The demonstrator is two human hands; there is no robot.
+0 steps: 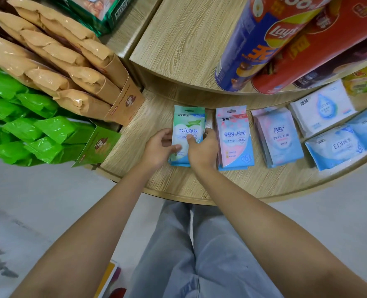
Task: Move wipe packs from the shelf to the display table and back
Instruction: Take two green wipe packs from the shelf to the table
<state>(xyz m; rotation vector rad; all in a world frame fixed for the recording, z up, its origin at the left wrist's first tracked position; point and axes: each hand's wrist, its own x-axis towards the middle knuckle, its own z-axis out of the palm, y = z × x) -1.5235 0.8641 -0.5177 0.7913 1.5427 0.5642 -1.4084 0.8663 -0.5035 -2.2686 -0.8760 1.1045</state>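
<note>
Wooden display table (pixel 135 175) below me, lower tier. My left hand (pixel 159 147) curls round the left edge of the green wipe pack (pixel 188 127), and my right hand (pixel 202 150) pinches its right edge, thumb on the front. It lies flat on the table, just beside the pink wipe pack (pixel 234 138).

a wooden display table (pixel 178 186) bears wipe packs (pixel 235 138) side by side.
</note>
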